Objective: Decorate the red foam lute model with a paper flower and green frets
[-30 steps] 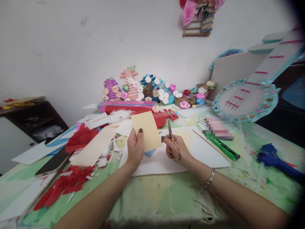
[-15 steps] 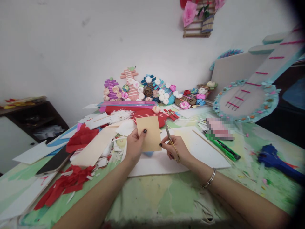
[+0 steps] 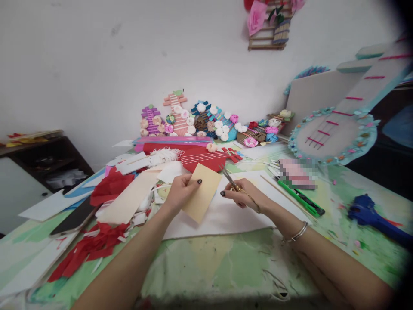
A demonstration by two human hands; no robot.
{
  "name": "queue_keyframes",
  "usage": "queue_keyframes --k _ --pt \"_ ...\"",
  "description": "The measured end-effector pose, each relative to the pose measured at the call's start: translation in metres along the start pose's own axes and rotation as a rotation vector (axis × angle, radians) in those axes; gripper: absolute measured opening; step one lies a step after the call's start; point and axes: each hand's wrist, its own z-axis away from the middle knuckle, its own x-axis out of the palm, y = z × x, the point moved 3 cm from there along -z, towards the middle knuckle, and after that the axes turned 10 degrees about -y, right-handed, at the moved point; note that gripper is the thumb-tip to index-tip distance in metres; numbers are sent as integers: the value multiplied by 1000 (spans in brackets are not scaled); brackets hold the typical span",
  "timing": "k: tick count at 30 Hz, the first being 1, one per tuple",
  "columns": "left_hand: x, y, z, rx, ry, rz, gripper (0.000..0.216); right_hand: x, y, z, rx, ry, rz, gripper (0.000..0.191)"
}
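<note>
A tan rectangular piece of paper [image 3: 204, 189] is pinched in my left hand [image 3: 181, 193], thumb on top, and tilted clockwise. To its right, my right hand [image 3: 243, 193] holds a pair of scissors [image 3: 229, 177], the narrow blades pointing up and to the left, a small gap from the paper's edge. The blades look nearly together. Beneath both hands lies a large white sheet [image 3: 238, 221]. Just behind the paper rests a red lute-shaped craft piece [image 3: 206, 158] with white strings.
Red crepe paper [image 3: 111, 187], a dark phone [image 3: 72, 217] and scraps cover the left side. On the right lie a green utility knife [image 3: 301, 197], a wooden stick [image 3: 288, 194] and a blue glue gun [image 3: 366, 211]. Decorated miniature instruments [image 3: 201, 118] line the wall.
The tan paper has turned clockwise in my left hand, which moved slightly left. My right hand, with the scissors, has shifted a little right, and the blades now lean further left.
</note>
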Motion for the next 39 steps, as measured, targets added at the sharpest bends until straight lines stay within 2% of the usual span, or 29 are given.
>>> queue_keyframes --k 3,7,16,28,34,36,39 --pt "-1 0 0 34 33 -71 39 -1 1 1 16 -60 54 33" --pt "-2 1 0 50 62 -99 34 -2 -1 3 49 -56 49 30" --pt "-4 -1 -1 19 23 -135 26 -4 -6 5 61 -67 134 30" --pt "-5 3 1 1 50 -105 22 -3 -5 3 43 -54 190 32" --pt "-7 4 0 8 52 -69 22 -1 -7 3 30 -60 225 39" --pt "-9 3 0 13 63 -55 22 -3 -6 2 54 -38 241 41" --pt "-9 2 -1 -4 73 -30 24 -13 3 -3 163 108 389 38"
